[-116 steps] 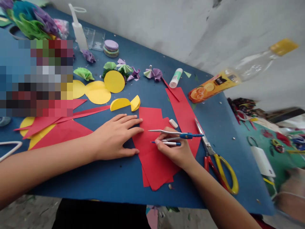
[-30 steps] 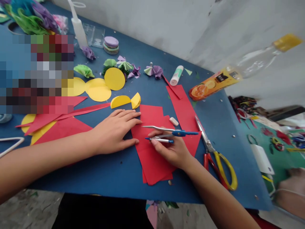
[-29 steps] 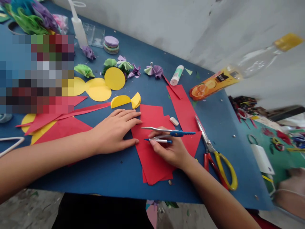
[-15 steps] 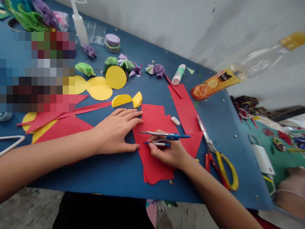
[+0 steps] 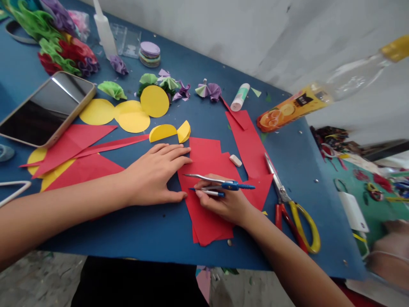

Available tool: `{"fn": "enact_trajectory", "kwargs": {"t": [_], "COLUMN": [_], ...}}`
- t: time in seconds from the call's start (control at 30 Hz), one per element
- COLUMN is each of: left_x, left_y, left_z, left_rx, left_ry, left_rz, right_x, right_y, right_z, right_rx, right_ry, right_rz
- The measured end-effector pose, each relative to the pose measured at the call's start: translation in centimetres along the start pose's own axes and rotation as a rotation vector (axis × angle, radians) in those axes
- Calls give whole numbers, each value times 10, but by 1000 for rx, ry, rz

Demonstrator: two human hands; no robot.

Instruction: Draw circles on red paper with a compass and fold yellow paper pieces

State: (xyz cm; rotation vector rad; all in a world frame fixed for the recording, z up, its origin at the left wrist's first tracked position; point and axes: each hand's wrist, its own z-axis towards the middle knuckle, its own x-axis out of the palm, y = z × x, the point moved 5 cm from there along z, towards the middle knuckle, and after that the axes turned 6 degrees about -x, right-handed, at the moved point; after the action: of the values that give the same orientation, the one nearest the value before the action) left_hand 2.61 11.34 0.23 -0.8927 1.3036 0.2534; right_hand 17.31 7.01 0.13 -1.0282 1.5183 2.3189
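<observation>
Though silver-legged, a blue-topped compass [image 5: 230,185]

Compass [image 5: 231,186] shifted across red paper [image 5: 207,219], nearer left hand [image 5: 156,172].

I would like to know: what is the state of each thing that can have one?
Compass: held, legs slightly apart
Right hand: closed around the compass
Left hand: open, palm down
Red sheets under right hand: flat, overlapping
Scissors: blades nearly closed
Bottle: capped
Phone: face up, screen dark
Yellow semicircle: apparently folded
</observation>
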Motion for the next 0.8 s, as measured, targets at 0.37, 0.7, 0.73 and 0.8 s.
{"fn": "enact_trajectory", "kwargs": {"t": [0.37, 0.7, 0.73, 0.8], "left_x": [0, 0, 0, -1], "left_y": [-1, -1, -1, -1], "left_z": [0, 0, 0, -1], "left_rx": [-5, 3, 4, 6], "left_ry": [11, -3, -3, -2], "left_rz": [4, 11, 12, 12], "right_x": [3, 3, 3, 3], "right_y": [-2, 0, 0, 0], "right_z": [-3, 0, 0, 0], "right_rx": [23, 25, 29, 33], "right_ry": [38, 91, 95, 100], "right_rz": [49, 81, 86, 99]}}
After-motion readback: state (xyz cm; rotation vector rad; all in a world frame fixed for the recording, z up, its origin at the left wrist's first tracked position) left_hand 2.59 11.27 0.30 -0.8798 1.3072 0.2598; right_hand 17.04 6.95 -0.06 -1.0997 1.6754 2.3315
